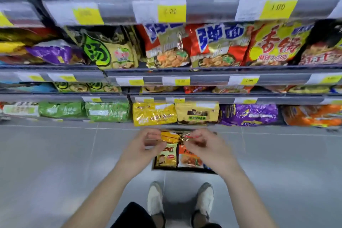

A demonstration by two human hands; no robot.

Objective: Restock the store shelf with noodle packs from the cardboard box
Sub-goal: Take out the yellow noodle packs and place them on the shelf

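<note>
A cardboard box [182,169] sits on the floor in front of the shelf, just beyond my feet. Inside lie a yellow noodle pack [166,156] and an orange-red noodle pack [188,159]. My left hand [146,146] pinches the top edge of the yellow pack. My right hand [205,144] pinches the crinkled top edge of the orange-red pack. Both hands hover over the box's far half. The shelf [203,77] in front carries rows of noodle packs on several levels.
The bottom shelf row holds green [107,112], yellow [153,114], purple [249,114] and orange [312,115] multipacks close above the box. Yellow price tags [172,12] line the shelf edges. Grey tiled floor [55,153] spreads to both sides. My shoes [155,198] stand behind the box.
</note>
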